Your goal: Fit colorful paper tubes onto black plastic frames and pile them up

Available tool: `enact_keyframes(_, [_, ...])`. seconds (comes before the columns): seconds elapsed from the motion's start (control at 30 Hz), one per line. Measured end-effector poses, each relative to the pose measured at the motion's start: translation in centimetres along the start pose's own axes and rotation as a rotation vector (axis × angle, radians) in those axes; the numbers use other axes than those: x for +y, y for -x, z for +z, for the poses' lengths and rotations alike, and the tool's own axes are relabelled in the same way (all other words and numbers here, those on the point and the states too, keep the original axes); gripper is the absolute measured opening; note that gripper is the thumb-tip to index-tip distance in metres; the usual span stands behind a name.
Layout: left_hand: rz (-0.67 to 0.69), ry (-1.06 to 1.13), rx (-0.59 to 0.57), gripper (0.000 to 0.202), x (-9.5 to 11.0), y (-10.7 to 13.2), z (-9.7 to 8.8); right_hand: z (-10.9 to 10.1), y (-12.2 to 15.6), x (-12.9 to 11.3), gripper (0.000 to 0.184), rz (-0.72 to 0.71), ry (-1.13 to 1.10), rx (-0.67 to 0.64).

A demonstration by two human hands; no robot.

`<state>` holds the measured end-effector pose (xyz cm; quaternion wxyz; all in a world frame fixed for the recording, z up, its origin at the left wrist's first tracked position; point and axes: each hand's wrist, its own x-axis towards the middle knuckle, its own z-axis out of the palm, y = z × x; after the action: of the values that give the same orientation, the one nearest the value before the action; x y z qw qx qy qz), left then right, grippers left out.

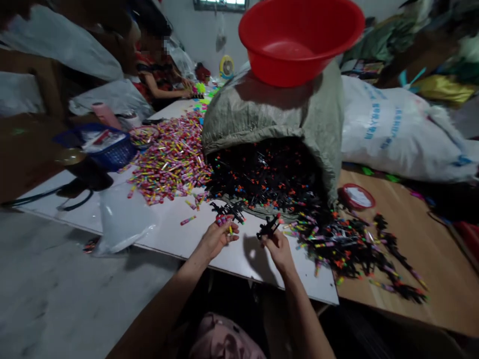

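Note:
My left hand point(219, 236) is curled around several small coloured tubes and a black plastic frame point(228, 210) that sticks up from its fingers. My right hand point(276, 248) pinches another black plastic frame point(268, 227) by its lower end. Both hands hover over the white table top point(168, 224), just in front of a green sack point(277, 112) lying open on its side. Black frames with coloured tips point(262, 172) spill from the sack's mouth. A second heap of them point(348, 244) lies to the right of my right hand.
A wide pile of coloured tubes point(170, 159) covers the table to the left. A red basin point(299, 37) sits on the sack. A blue basket point(108, 144), a white bag point(121, 219), a large white sack point(396, 129) and a red lid point(357, 196) surround it. Another person point(157, 70) works at the far end.

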<state>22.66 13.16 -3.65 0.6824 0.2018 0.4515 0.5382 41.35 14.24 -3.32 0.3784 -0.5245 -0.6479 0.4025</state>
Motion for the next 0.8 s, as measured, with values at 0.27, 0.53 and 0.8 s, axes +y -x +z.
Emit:
enact_keyframes(0.27, [0.281, -0.470, -0.004, 0.033, -3.1, 0.4, 1.7, 4.3, 1.1, -1.2, 0.023, 0.017, -0.135, 0.131])
enact_keyframes(0.53, [0.237, -0.329, -0.031, 0.048, -1.8, 1.1, 2.1, 2.0, 1.9, -2.4, 0.026, 0.012, -0.074, 0.339])
enact_keyframes(0.8, [0.163, -0.288, -0.108, 0.048, -2.2, 1.6, 2.0, 2.8, 2.1, -3.7, 0.020, 0.030, -0.087, 0.375])
